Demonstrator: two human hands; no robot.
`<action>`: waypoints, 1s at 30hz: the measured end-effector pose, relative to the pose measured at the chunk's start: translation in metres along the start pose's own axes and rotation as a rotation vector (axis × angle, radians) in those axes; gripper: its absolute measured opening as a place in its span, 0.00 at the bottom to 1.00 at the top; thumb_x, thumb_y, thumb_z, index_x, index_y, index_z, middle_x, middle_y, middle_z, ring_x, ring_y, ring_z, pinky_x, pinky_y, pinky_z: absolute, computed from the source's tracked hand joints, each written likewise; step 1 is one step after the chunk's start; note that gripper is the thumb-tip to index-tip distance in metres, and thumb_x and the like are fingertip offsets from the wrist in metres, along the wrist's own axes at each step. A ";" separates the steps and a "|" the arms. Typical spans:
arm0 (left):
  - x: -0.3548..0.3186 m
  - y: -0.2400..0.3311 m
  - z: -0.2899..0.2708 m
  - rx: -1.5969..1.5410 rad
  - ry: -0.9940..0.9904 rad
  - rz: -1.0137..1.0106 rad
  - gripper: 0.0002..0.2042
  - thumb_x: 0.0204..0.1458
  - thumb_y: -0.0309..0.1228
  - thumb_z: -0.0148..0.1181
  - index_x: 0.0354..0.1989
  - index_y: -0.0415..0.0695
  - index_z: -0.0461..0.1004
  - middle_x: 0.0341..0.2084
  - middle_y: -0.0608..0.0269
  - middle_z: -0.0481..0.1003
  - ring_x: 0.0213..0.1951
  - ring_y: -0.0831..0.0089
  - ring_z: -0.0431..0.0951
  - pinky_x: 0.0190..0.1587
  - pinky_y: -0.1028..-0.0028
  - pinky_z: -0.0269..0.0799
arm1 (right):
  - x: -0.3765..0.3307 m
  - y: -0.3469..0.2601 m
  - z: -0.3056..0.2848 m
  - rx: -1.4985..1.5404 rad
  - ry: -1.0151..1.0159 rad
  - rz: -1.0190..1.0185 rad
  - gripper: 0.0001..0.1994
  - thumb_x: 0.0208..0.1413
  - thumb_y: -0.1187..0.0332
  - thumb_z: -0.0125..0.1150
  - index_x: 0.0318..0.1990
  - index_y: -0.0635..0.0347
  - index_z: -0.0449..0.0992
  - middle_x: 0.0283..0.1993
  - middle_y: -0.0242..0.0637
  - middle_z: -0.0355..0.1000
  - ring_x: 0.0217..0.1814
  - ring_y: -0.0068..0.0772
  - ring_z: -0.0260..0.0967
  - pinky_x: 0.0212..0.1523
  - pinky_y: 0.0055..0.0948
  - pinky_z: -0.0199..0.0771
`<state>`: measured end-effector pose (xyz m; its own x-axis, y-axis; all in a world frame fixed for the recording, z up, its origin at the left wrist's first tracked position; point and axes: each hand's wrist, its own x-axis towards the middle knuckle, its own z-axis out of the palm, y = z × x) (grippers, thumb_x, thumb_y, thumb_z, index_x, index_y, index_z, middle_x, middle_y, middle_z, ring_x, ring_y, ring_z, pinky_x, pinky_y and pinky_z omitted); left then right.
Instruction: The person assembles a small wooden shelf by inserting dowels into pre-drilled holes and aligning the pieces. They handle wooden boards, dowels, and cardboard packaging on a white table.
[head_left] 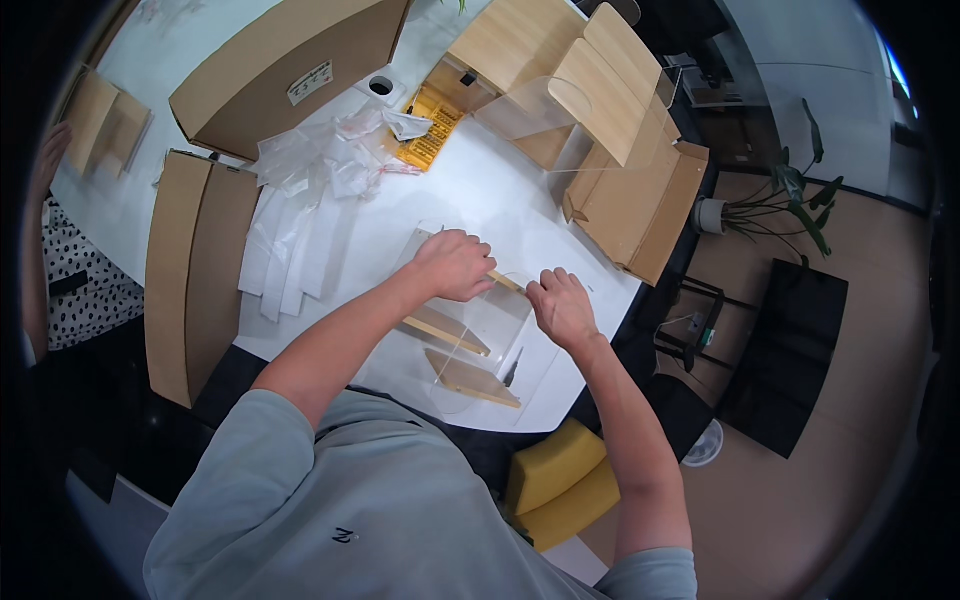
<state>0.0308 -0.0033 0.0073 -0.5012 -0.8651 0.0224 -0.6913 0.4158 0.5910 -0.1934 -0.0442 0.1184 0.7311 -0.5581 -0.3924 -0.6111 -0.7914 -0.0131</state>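
Observation:
My left hand [455, 265] and my right hand [563, 308] are closed on the two ends of a narrow pale wooden board [508, 284] above the white table. Around and below the board stand clear acrylic panels [508, 322], partly hidden by my left hand and hard to trace. Nearer to me, two more wooden boards [447, 330] [472, 379] sit among the clear panels; whether they are fastened cannot be seen. A small dark pointed tool [514, 368] lies on the table below my right hand.
Cardboard boxes [196, 290] [290, 75] stand at left, beside crumpled plastic wrap [335, 155] and white strips. A yellow tool case [432, 128], a wood-and-acrylic stand [590, 75] and an open carton [640, 210] are at the back. Another person's hand [50, 155] is at far left; a yellow chair [560, 480] at front.

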 end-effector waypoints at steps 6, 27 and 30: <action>-0.001 -0.001 0.001 -0.004 0.036 0.011 0.16 0.55 0.48 0.61 0.31 0.48 0.80 0.31 0.63 0.78 0.39 0.64 0.81 0.43 0.63 0.77 | 0.003 0.005 -0.002 -0.062 -0.018 -0.139 0.03 0.54 0.70 0.57 0.31 0.56 0.76 0.32 0.35 0.66 0.40 0.38 0.66 0.42 0.37 0.67; 0.000 -0.001 0.003 -0.030 0.068 0.018 0.16 0.53 0.47 0.62 0.30 0.46 0.79 0.30 0.63 0.78 0.38 0.63 0.80 0.42 0.64 0.77 | 0.025 0.034 -0.006 -0.355 0.069 -0.709 0.05 0.53 0.67 0.57 0.28 0.54 0.72 0.30 0.28 0.63 0.36 0.27 0.63 0.36 0.30 0.62; -0.001 -0.001 0.002 -0.027 0.056 0.007 0.16 0.54 0.48 0.62 0.30 0.46 0.79 0.30 0.63 0.78 0.38 0.64 0.80 0.42 0.64 0.77 | 0.026 0.036 -0.004 -0.346 0.044 -0.709 0.05 0.52 0.68 0.57 0.27 0.54 0.72 0.27 0.29 0.63 0.34 0.28 0.63 0.36 0.30 0.62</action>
<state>0.0303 -0.0025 0.0050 -0.4758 -0.8767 0.0710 -0.6732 0.4149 0.6120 -0.1954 -0.0880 0.1119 0.9267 0.1051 -0.3609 0.1290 -0.9907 0.0427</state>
